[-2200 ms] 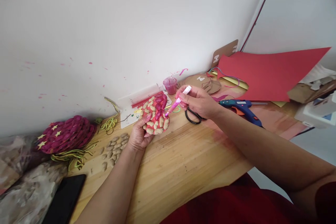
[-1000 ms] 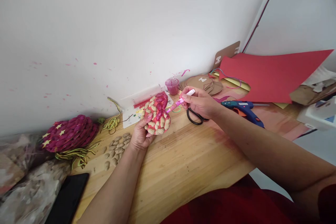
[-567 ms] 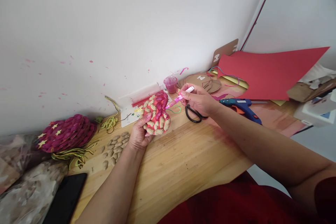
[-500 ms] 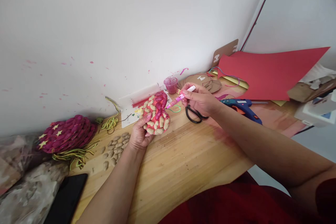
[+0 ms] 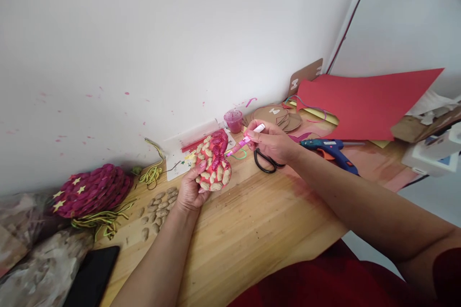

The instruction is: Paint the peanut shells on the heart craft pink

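Note:
My left hand (image 5: 192, 187) grips a red piece covered with peanuts (image 5: 216, 183), thumb on its front and fingers behind. Its upper right peanuts are glossy magenta; the others keep their tan shells. In a pinch, my right hand (image 5: 270, 141) holds a slim white paintbrush (image 5: 256, 129) smeared with pink, its tip at the painted peanuts near the piece's right edge. Behind stands a clear plastic cup (image 5: 234, 122) stained with magenta paint. Black-handled scissors (image 5: 264, 162) lie below my right hand, their blades hidden. Loose peanuts (image 5: 158, 208) are scattered left of my left wrist.
Finished-looking magenta pieces with yellow stars (image 5: 95, 189) are stacked at left, beside yellow-green cords (image 5: 151, 172), plastic bags (image 5: 43, 268) and a black phone (image 5: 91, 276). To the right are cardboard discs (image 5: 270, 116), a blue glue gun (image 5: 333, 151) and red paper (image 5: 363, 103). A paint-spotted wall (image 5: 126, 57) rises behind.
The whole scene sits slightly lower and further left as the view shifts. Both hands keep their holds, and the brush tip stays at the peanut piece's right side.

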A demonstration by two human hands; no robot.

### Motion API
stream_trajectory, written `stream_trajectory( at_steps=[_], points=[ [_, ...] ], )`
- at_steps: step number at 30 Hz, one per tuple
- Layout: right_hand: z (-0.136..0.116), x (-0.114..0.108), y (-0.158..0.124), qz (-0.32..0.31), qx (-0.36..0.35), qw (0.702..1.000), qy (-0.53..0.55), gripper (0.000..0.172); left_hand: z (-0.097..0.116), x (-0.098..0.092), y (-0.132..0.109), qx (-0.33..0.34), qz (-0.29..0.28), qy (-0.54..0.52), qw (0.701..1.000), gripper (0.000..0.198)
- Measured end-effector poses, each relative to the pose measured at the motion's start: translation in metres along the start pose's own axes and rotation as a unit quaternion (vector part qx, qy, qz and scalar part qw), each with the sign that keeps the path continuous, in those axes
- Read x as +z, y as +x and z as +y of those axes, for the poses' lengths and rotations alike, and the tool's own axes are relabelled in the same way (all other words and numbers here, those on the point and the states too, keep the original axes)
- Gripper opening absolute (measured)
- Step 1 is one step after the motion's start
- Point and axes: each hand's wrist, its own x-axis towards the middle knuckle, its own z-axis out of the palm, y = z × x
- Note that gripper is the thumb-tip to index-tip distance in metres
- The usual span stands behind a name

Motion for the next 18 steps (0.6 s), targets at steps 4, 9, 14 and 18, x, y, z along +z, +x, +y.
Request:
stream_trajectory(
  at_steps=[4,9,14,18],
  points=[
    [-0.003,-0.003,0.001,0.025,-0.002,0.999,0.024,0.043,0.001,0.005,0.004,0.024,0.033,-0.001,0.999,0.032],
    [-0.018,-0.014,0.015,0.134,-0.087,0.985,-0.070,0.041,0.001,0.012,0.006,0.046,0.080,-0.010,0.996,0.029],
    [-0.037,-0.017,0.059,0.224,-0.157,0.882,-0.383,0.015,-0.001,0.013,0.005,0.049,0.069,0.017,0.996,0.039],
    [-0.035,-0.012,0.097,0.141,-0.024,0.764,-0.630,0.016,-0.003,0.011,0.006,0.050,0.068,0.025,0.996,0.044]
  ],
)
